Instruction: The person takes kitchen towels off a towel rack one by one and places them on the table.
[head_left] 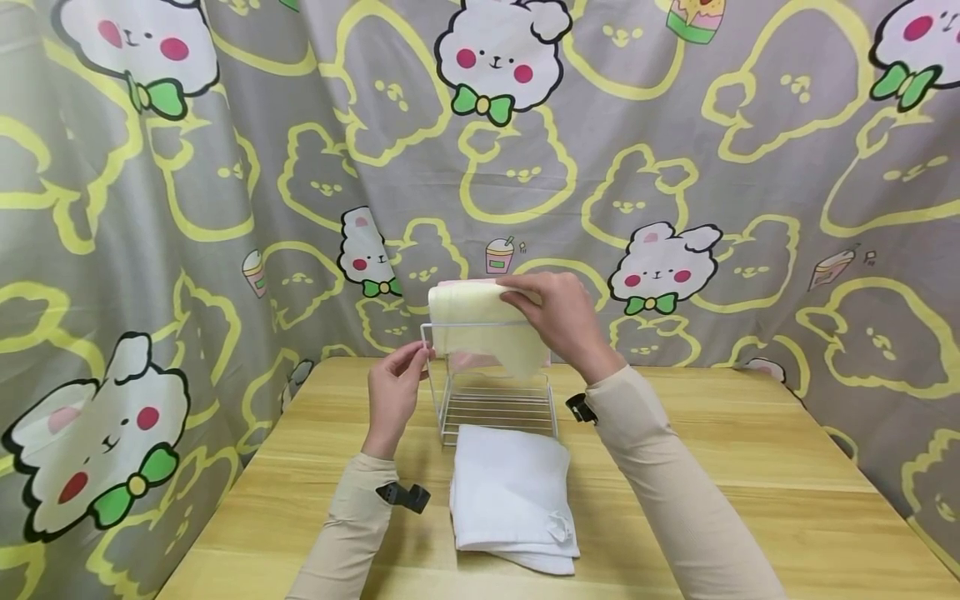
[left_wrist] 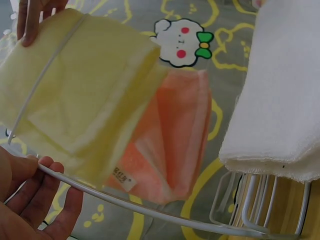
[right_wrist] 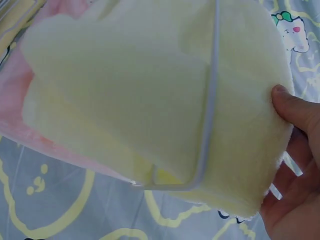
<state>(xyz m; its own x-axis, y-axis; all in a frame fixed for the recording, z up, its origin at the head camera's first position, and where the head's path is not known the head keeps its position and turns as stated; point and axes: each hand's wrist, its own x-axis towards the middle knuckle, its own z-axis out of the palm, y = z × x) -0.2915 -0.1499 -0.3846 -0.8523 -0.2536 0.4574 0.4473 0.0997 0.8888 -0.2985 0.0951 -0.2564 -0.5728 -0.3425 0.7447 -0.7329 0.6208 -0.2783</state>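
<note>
step: apparently draping folded pale-yellow plush cloth (head_left: 472, 312) over white wire rack (left_wrist: 150, 210) | left hand (head_left: 393, 392): fingers pinch rack's left side | right hand (head_left: 564, 321): fingers clamp cloth atop rack | next: likely levelling

Readable text: none | sewn white label (left_wrist: 123, 180) on pink towel (left_wrist: 182, 125): dark characters, too small and blurred to make out

The head view is bright and evenly lit, with only faint, soft shadows on the table (head_left: 750, 467) and the white cloth (head_left: 510, 492) pale. Near the edges, the curtain (head_left: 525, 183) looks stretched. Both wrist views are dimmer and greyer; the yellow cloth (right_wrist: 125, 100) looks soft, and the rack's (left_wrist: 125, 204) rail bows.
</note>
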